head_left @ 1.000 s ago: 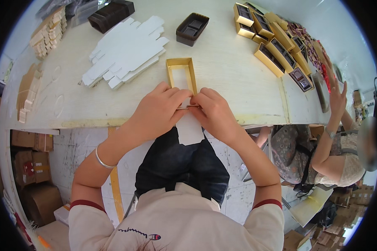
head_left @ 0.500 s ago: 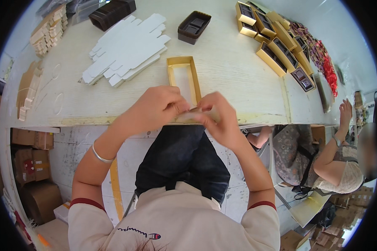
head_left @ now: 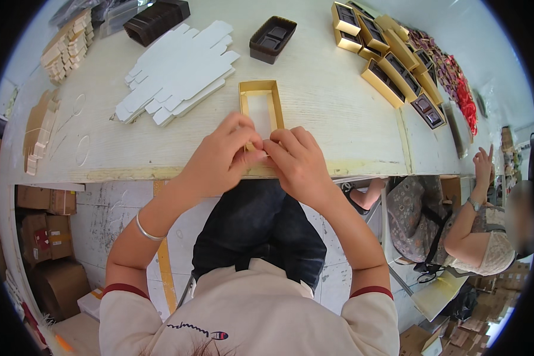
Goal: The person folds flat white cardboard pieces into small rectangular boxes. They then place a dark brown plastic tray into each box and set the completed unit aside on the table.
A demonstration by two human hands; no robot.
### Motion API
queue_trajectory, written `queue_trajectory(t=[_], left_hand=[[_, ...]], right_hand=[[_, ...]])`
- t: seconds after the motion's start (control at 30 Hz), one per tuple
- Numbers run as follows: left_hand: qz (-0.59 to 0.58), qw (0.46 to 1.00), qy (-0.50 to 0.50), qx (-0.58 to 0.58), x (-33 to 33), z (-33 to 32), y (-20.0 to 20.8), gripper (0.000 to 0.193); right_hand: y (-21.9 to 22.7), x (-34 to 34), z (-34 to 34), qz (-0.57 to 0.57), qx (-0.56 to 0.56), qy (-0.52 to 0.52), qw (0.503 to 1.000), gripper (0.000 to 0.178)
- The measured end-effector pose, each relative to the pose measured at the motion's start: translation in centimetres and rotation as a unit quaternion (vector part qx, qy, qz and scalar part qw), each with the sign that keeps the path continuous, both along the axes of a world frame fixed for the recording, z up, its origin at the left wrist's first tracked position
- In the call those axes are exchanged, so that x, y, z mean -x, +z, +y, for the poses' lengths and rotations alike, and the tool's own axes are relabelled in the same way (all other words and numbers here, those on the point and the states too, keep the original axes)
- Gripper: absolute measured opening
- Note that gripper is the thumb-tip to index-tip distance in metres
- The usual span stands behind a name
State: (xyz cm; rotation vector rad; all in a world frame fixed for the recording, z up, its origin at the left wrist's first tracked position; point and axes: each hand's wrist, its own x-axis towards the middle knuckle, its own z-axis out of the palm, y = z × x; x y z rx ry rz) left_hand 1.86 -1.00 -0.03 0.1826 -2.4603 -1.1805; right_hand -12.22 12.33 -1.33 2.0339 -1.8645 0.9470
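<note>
Head view: the gold box (head_left: 258, 107) sits at the middle of the frame, slightly above centre, on the desk (head_left: 326, 107), its near end close to the desk's front edge. The left hand (head_left: 221, 153) and the right hand (head_left: 301, 164) meet at that end, fingers bent inward and tips almost together, both pinching the card there; a pale sliver shows between them, but the fingers hide most of the fold, so how far it is tucked I cannot tell. The likeliest trouble, I judge, is the end wall creasing or springing loose if the two sides are pressed unevenly or one pinch slips. Since no hand holds the far end, a hard push might also skew the walls or slide the box up the frame. The box lies open side up, its long axis running nearly up and down the picture, leaning a little left toward the top; the far end points to the upper edge, the near end to the person's lap. White cartons (head_left: 178, 74) lie flat at upper left, a brown tray (head_left: 273, 40) stands at top centre, and filled boxes (head_left: 401, 52) crowd the upper right.
</note>
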Motion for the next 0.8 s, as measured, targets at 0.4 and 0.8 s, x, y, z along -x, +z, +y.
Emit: queue_trajectory(t=[0.4, 0.8], left_hand=[[-0.008, 0.996, -0.026, 0.083, 0.1, -0.1, 0.4, 0.016], [-0.034, 0.991, -0.126, 0.026, -0.2, -1.9, 1.5, 0.019]], right_hand=[[1.9, 0.7, -0.5, -0.210, -0.120, 0.038, 0.970, 0.013], [2.2, 2.7, 0.2, -0.171, -0.172, 0.133, 0.961, 0.017]])
